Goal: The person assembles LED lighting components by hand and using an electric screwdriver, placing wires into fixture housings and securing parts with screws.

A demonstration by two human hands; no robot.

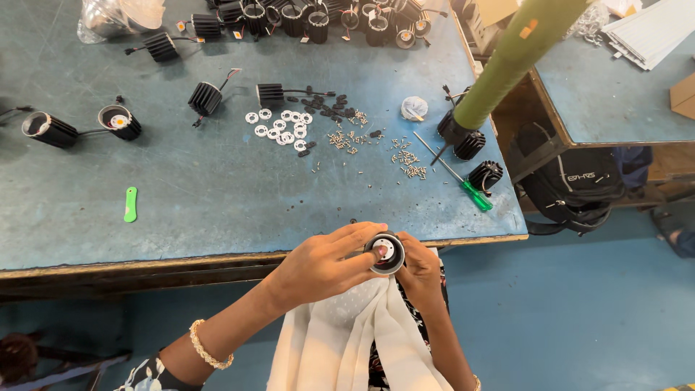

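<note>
Green tool: a small flat green plastic piece (130, 204) is laid alone on the left part of the table, well apart from the hands.
Finished lamps: black ribbed cylindrical lamp housings with wires (119, 122) are set down at the far left and along the far edge, probably so that the near area is kept open for work.
Left hand: the left hand (322, 264) is curled over the small round black lamp housing with a white disc inside (384, 253); the thumb tip is pressed on the rim and the fingers are laid across it, it seems to keep the disc steady.
Held part: the housing is held between both hands, just in front of the near table edge and above the lap, with the open face turned up to the camera.
Right hand: the right hand (420, 269) is closed around the housing from below and from the right side, as a support.
White rings: flat white plastic rings (282, 129) are spread in a loose group at the middle of the table.
Screws: small metal screws (407, 161) are scattered beside them, near a green-handled screwdriver (463, 185).
Table: a worn blue-grey table (217, 217) with a wooden edge.
Room: a blue floor (579, 304) is seen below, and a black backpack (575, 188) is placed under a second table at the right.
</note>
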